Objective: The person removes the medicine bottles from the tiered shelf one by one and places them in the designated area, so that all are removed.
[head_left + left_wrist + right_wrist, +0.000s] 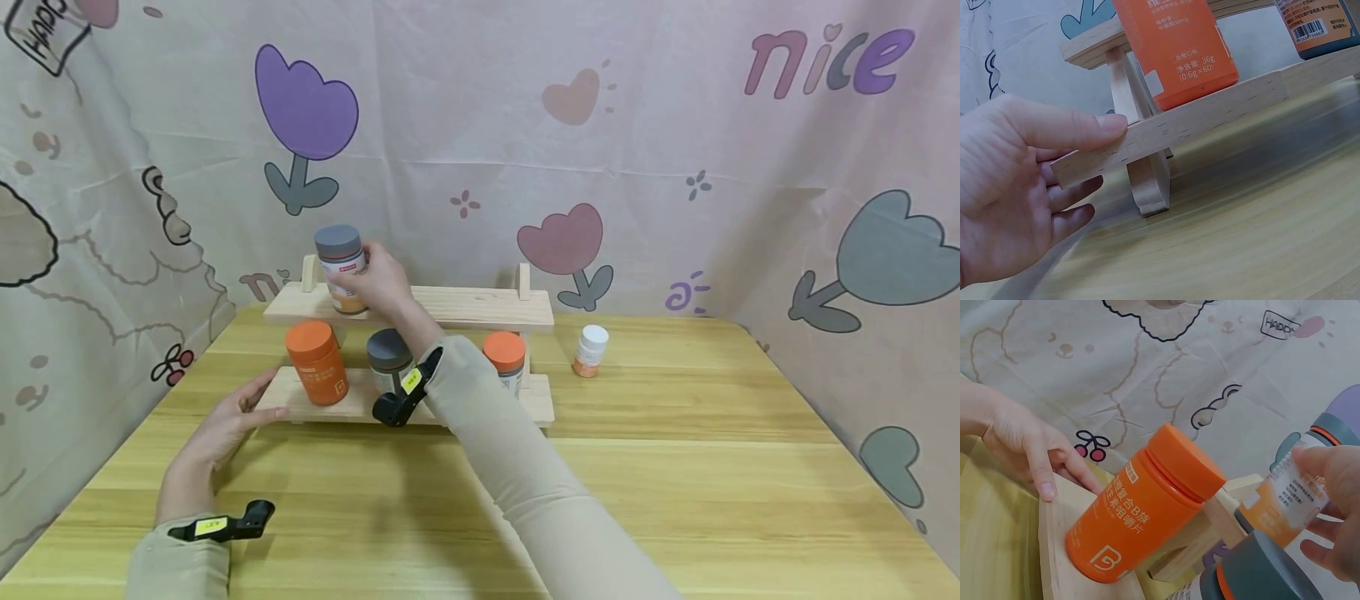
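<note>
A two-tier wooden rack point(465, 307) stands on the table. My right hand point(378, 279) grips a grey-lidded bottle point(341, 267) at the left end of the upper shelf; the same bottle point(1300, 487) shows in the right wrist view with my fingers point(1335, 469) round it. My left hand point(232, 417) holds the left end of the lower shelf point(1166, 134), thumb point(1079, 128) on top and fingers underneath. On the lower shelf stand an orange bottle point(318, 362), a grey-lidded bottle point(390, 357) and an orange-lidded bottle point(506, 360).
A small white-capped bottle point(591, 350) stands on the wooden table point(675, 483) to the right of the rack. Patterned cloth point(600, 125) hangs close behind the rack and along both sides.
</note>
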Motion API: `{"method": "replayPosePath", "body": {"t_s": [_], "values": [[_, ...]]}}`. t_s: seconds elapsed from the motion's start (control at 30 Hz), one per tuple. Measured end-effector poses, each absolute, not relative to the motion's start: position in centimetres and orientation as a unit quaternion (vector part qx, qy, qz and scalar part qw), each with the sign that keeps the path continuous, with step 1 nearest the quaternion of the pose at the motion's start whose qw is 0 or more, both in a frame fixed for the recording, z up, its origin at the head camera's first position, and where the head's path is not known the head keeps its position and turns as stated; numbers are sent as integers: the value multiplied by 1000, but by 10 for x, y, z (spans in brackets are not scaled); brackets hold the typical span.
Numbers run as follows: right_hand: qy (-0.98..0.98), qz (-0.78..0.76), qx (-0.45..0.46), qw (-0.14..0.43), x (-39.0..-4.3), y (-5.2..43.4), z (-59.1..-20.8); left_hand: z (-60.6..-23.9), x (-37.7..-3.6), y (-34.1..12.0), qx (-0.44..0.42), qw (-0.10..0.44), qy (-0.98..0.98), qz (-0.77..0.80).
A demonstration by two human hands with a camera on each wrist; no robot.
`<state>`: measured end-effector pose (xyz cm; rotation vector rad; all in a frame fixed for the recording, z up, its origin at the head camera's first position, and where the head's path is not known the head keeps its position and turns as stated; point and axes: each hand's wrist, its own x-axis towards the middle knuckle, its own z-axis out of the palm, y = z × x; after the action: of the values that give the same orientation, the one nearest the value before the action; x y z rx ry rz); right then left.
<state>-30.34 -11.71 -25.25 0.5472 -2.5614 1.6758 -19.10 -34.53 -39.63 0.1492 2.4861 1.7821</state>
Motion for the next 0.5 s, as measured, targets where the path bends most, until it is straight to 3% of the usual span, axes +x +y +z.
{"method": "replayPosePath", "body": {"t_s": [0.5], "values": [[-864, 460, 195, 63, -302, -109, -248, -396, -191, -343, 46, 43, 808, 585]]}}
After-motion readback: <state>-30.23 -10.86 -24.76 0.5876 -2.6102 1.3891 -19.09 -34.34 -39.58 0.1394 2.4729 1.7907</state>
